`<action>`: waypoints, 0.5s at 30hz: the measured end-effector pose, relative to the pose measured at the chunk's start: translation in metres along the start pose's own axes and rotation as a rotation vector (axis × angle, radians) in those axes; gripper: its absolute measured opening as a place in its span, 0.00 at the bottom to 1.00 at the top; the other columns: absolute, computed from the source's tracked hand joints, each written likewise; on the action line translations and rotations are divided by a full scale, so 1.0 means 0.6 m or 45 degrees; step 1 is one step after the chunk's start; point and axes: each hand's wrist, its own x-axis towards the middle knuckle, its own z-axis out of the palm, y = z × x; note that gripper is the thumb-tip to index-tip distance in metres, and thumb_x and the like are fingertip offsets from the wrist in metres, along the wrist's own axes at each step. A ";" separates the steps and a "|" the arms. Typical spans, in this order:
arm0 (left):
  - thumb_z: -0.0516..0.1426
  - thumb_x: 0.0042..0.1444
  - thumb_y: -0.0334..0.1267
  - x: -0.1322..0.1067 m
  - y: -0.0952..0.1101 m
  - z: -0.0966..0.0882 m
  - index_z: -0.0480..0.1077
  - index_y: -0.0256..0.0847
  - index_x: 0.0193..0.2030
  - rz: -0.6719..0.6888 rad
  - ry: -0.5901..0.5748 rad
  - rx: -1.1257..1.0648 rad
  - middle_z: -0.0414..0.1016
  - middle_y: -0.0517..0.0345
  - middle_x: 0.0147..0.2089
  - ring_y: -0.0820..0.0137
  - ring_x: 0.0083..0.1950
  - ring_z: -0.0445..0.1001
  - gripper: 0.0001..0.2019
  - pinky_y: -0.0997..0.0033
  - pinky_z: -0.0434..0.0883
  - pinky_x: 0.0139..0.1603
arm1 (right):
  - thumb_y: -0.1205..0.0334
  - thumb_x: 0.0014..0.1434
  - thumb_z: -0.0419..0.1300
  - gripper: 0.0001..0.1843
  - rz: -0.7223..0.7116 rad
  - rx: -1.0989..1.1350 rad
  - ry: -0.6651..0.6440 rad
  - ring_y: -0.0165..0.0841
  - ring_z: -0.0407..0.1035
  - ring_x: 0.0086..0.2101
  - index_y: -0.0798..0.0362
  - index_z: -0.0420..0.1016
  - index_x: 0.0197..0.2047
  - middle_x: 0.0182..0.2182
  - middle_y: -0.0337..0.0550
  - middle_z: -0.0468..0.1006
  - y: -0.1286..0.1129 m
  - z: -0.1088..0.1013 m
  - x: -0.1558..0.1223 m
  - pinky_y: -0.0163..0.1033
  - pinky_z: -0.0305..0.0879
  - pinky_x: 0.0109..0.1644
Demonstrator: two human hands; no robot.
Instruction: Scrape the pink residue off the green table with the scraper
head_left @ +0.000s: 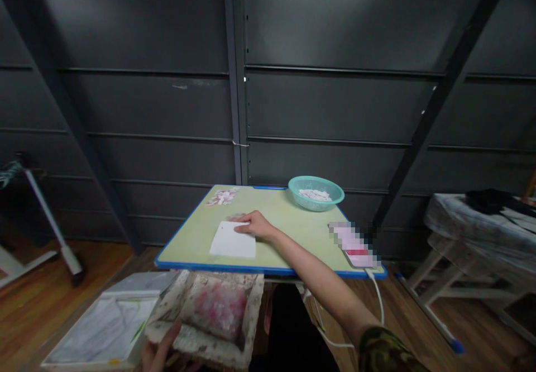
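My right hand [259,225] reaches over the pale green table. Its thumb lies on top of a white card [232,242] near the far right corner, with the fingers curled behind the edge. Some small pinkish bits blur at the fingertips. Below the table's front edge, my left hand [161,352] grips the near left wall of a worn, speckled box [251,316]. Inside the box sits a clear plastic bag [221,308] of pink and white pieces. A small pile of pink and white pieces [223,196] lies at the table's back left.
A turquoise bowl [316,193] of white pieces stands at the table's back right. A phone [355,246] with a white cable [380,299] lies at the right edge. Left of the box is a white carton [100,327]. Dark metal panels [326,104] rise behind the table.
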 end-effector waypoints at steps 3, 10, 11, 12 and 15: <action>0.64 0.43 0.50 -0.012 0.004 0.008 0.56 0.54 0.54 0.014 -0.001 0.041 0.68 0.55 0.43 0.63 0.29 0.76 0.32 0.51 0.76 0.30 | 0.55 0.44 0.64 0.23 0.073 -0.020 0.045 0.32 0.70 0.28 0.58 0.81 0.42 0.37 0.46 0.81 -0.006 0.003 0.000 0.34 0.62 0.29; 0.63 0.43 0.52 -0.026 0.010 0.016 0.54 0.52 0.58 0.018 0.046 0.075 0.69 0.53 0.44 0.66 0.26 0.75 0.36 0.51 0.76 0.30 | 0.53 0.44 0.65 0.19 -0.092 -0.099 -0.081 0.38 0.72 0.37 0.57 0.82 0.37 0.38 0.48 0.81 -0.019 0.021 -0.004 0.39 0.66 0.38; 0.63 0.43 0.52 -0.027 0.010 0.015 0.55 0.52 0.58 0.013 0.047 0.078 0.69 0.52 0.45 0.66 0.26 0.76 0.36 0.51 0.76 0.30 | 0.52 0.44 0.66 0.19 -0.125 -0.077 -0.106 0.39 0.72 0.39 0.57 0.82 0.36 0.39 0.49 0.81 -0.021 0.022 -0.005 0.39 0.66 0.40; 0.63 0.43 0.53 -0.027 0.009 0.015 0.54 0.53 0.58 0.009 0.053 0.081 0.69 0.52 0.46 0.66 0.27 0.76 0.36 0.52 0.76 0.30 | 0.52 0.43 0.66 0.20 -0.123 -0.051 -0.111 0.40 0.72 0.40 0.57 0.82 0.37 0.39 0.50 0.81 -0.023 0.022 -0.006 0.40 0.66 0.41; 0.62 0.45 0.52 -0.028 0.008 0.015 0.52 0.53 0.60 0.012 0.070 0.088 0.67 0.50 0.49 0.67 0.26 0.75 0.36 0.53 0.76 0.29 | 0.51 0.44 0.65 0.24 0.009 0.007 -0.040 0.39 0.72 0.36 0.59 0.81 0.41 0.39 0.52 0.80 -0.025 0.023 -0.011 0.41 0.67 0.37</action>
